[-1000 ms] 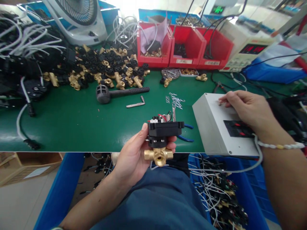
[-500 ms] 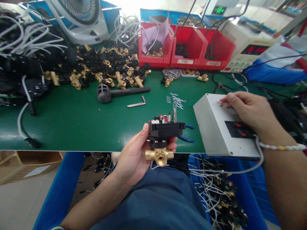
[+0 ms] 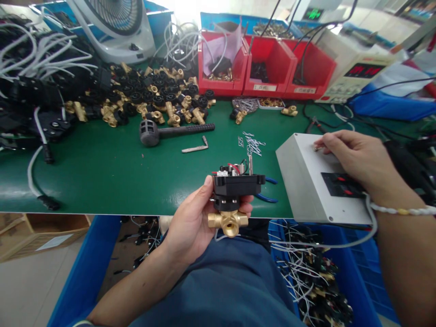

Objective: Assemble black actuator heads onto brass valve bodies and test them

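Observation:
My left hand (image 3: pixel 195 215) is closed round a motorized brass valve (image 3: pixel 229 222), held upright at the table's front edge. Its black housing (image 3: pixel 238 185) is uncovered on top, showing red and black wires and a metal post. One brass port faces me. My right hand (image 3: pixel 357 159) pinches a small toggle switch (image 3: pixel 317 147) on top of a grey control box (image 3: pixel 301 177). A black terminal block with red tabs (image 3: pixel 341 185) sits beside that hand, and a grey cable (image 3: pixel 371 222) runs from it towards my lap. Blue-handled pliers (image 3: pixel 267 198) lie partly hidden behind the valve.
A black mallet (image 3: pixel 150 132), a hex key (image 3: pixel 195 149) and metal clips (image 3: pixel 252 144) lie on the green table (image 3: pixel 102 181). Brass valve bodies (image 3: pixel 170 109) are heaped behind. Red bins (image 3: pixel 264 86), a fan (image 3: pixel 116 27) and a power supply (image 3: pixel 361 72) stand farther back. Blue crates (image 3: pixel 357 281) sit below.
The whole view has shifted slightly. Both hands keep their holds on the valve and the switch. The power supply's red digits look different.

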Motion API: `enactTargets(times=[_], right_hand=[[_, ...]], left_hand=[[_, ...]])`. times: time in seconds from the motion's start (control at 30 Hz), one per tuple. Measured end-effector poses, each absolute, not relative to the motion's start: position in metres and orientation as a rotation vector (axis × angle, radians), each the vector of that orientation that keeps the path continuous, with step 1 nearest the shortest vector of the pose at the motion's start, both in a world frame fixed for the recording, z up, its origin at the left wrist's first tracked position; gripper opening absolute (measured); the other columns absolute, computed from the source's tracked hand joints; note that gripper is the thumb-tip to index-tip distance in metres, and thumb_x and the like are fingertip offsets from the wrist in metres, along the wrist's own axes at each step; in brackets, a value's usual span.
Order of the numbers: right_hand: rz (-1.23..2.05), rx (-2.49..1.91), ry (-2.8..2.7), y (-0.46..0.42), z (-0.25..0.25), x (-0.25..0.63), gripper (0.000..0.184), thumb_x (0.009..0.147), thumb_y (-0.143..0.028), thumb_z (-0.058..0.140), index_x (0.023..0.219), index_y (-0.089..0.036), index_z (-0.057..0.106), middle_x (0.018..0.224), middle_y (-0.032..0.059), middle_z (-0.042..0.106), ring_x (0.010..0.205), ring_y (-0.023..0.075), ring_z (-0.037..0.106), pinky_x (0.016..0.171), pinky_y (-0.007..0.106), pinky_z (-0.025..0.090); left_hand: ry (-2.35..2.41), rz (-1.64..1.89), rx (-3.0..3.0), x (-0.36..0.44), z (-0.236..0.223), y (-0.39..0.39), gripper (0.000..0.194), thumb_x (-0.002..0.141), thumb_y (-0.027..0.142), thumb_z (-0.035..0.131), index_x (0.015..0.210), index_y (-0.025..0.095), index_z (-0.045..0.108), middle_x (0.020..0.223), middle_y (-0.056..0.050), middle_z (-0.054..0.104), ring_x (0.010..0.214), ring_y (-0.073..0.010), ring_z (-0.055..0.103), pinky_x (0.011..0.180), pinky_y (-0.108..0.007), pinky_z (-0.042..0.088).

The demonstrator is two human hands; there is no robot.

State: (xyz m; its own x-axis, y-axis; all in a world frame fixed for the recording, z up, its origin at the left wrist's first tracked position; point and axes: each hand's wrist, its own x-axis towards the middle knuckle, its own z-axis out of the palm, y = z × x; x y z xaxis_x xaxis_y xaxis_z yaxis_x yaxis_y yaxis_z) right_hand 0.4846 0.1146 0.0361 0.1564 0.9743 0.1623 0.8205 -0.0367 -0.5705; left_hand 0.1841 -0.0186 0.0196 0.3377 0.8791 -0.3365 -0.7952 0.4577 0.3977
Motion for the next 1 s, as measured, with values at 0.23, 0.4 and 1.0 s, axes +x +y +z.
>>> enactTargets(times=[0.23,0.4,1.0], right_hand=[[0.363,-1.902,-1.699,0.115,0.0357,0.4846,0.033,0.08,-0.049,0.055,0.082,-0.019,0.072,0.086,0.0065,0.069,0.078,0.0185,0.06,0.073,0.032,0.04],[0.374,-1.909,-1.693,0.1144,0.0364,0.4829,0.03,0.082,-0.045,0.056,0.081,-0.019,0.071,0.088,0.0062,0.07,0.079,0.018,0.06,0.074,0.032,0.042],[0.37,-1.911,-1.691,0.1149,0.0351,0.4858,0.031,0.079,-0.046,0.057,0.083,-0.02,0.073,0.088,0.0053,0.071,0.078,0.0176,0.059,0.074,0.032,0.04]], left_hand=[[0.539,1.106,0.177,0.1845,0.0183,-0.0188,0.05,0.109,0.031,0.029,0.102,0.009,0.073,0.086,-0.013,0.08,0.073,-0.0179,0.078,0.069,-0.026,0.065],[0.544,1.108,0.18,0.1845,0.0184,-0.0188,0.049,0.109,0.031,0.03,0.103,0.009,0.073,0.087,-0.013,0.08,0.073,-0.018,0.078,0.069,-0.027,0.065],[0.593,1.09,0.179,0.1848,0.0193,-0.0169,0.048,0.108,0.032,0.03,0.105,0.007,0.071,0.086,-0.013,0.079,0.072,-0.0175,0.077,0.069,-0.026,0.064]])
